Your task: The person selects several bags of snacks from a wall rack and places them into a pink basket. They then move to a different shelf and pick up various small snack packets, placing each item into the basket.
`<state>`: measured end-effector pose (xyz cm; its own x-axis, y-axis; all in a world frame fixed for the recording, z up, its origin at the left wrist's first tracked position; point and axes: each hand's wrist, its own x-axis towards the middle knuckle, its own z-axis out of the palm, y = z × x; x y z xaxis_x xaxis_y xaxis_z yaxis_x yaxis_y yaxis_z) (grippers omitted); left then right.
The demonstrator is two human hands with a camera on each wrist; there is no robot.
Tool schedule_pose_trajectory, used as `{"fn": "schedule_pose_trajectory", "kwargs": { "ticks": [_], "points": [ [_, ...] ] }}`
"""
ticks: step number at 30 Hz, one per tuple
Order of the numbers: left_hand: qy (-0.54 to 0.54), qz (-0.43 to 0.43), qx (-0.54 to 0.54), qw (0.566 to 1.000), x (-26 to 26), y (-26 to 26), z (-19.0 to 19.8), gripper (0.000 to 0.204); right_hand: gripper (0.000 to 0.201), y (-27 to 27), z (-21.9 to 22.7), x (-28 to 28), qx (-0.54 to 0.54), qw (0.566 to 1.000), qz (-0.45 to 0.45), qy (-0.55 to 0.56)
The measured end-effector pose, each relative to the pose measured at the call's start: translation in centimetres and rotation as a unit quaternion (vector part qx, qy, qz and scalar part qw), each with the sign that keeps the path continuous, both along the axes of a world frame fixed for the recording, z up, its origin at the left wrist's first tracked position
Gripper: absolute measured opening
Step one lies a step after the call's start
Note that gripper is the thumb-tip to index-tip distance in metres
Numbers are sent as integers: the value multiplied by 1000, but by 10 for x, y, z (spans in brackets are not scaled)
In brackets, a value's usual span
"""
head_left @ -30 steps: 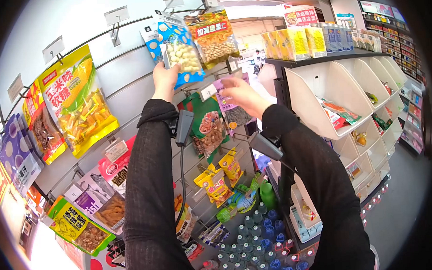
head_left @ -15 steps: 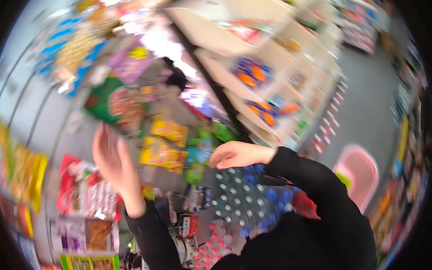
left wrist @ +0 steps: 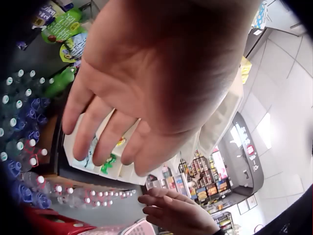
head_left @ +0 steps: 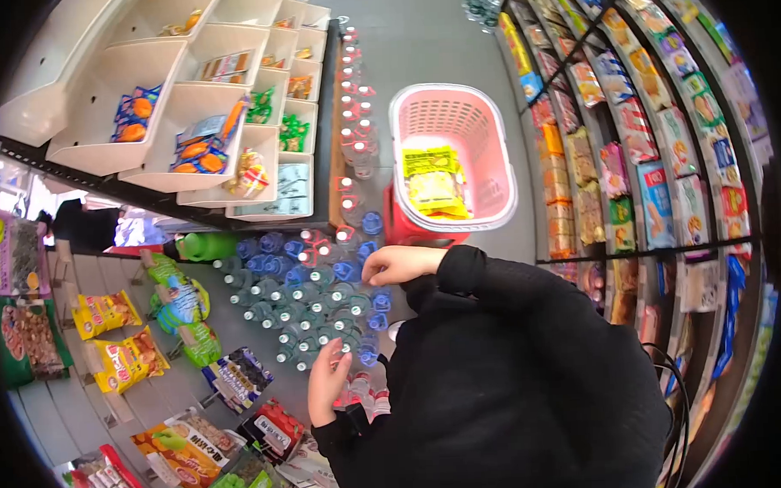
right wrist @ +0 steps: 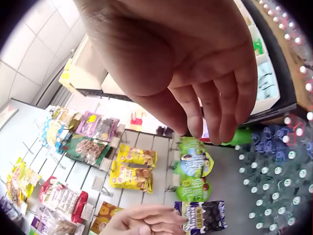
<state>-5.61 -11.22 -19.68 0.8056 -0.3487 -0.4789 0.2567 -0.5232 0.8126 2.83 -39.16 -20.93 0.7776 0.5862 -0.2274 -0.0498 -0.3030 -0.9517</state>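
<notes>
The right hand [head_left: 404,265] is held out on the person's side of the pink basket [head_left: 478,151], its fingers loosely bent and nothing gripped. The left hand [head_left: 328,379] is held farther left of the basket and nearer the person, fingers relaxed and almost straight, likewise with nothing gripped. Capped bottles [head_left: 315,311] are grouped on the floor left of the basket, below the hands. Yellow packaging [head_left: 435,178] is contained inside the basket; snack shelves [head_left: 615,258] are seen to its right.
</notes>
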Motion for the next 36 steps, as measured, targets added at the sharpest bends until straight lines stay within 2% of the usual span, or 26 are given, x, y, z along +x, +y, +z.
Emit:
{"fn": "schedule_pose_trajectory", "kwargs": {
  "ticks": [3,4,6,9,11,12,13,14,16,17,20,21,22,23,24,26,27,28,29,30,31,32,33,34,35,36],
  "points": [
    [10,-28,17,999,-10,-17,-25,39,23,-43,5,-32,52,979,-110,164],
    [13,-30,14,999,-12,-24,-29,39,25,-58,1,-39,73,963,-181,184],
    [14,-33,-32,999,-14,-38,-31,39,26,-95,1,-43,65,941,-261,207],
    [18,-34,-28,999,-19,-59,-20,39,28,-149,-47,-31,41,880,-429,202],
    [18,-31,-15,999,-17,-69,-20,39,24,-178,-79,-16,20,844,-493,210],
    [18,-10,-16,1000,-22,-68,-26,39,24,-193,-106,-9,23,849,-485,210],
    [16,11,-19,1000,-25,-69,-32,38,25,-209,-135,-1,-120,880,-424,176],
    [39,23,33,998,-27,-69,-31,37,25,-225,-163,11,-261,889,-353,133],
    [2,24,58,998,-28,-79,-29,38,37,-238,-208,20,-332,868,-342,139],
    [11,32,70,997,-28,-85,-27,38,44,-243,-223,23,-311,863,-332,218],
    [55,26,118,991,-20,-104,-24,38,49,-241,-230,32,-315,854,-338,240],
    [86,41,103,990,-19,-110,-29,38,51,-243,-253,30,-254,849,-388,254],
    [118,58,86,988,-17,-116,-31,38,47,-242,-255,32,-258,840,-410,245],
    [125,69,81,986,-9,-129,-26,37,45,-244,-283,31,-215,817,-465,266],
    [124,82,89,985,-2,-138,-26,37,42,-249,-321,27,-172,792,-513,285],
    [107,61,89,988,7,-149,-25,37,36,-260,-369,25,-147,779,-527,306],
    [78,57,88,991,14,-158,-18,37,35,-264,-424,12,-58,770,-592,230],
    [79,67,86,991,19,-165,-8,38,36,-271,-425,7,-55,813,-559,153],
    [65,60,104,991,15,-164,-13,38,38,-280,-403,17,-173,881,-416,146],
    [82,76,89,990,22,-170,-2,37,38,-270,-352,29,-135,912,-364,133],
    [69,110,58,990,26,-175,11,36,38,-255,-298,40,123,809,-467,335],
    [72,90,105,988,33,-177,25,36,40,-270,-302,38,51,899,-352,255],
    [80,58,120,988,33,-173,23,34,40,-301,-351,51,81,924,-286,242],
    [44,63,122,990,25,-170,11,31,37,-333,-407,53,105,929,-339,102],
    [-23,54,115,992,14,-163,-13,31,35,-307,-415,76,141,904,-402,-36],
    [40,55,127,990,22,-163,10,34,35,-344,-464,65,183,911,-365,-54]
  ]
}}
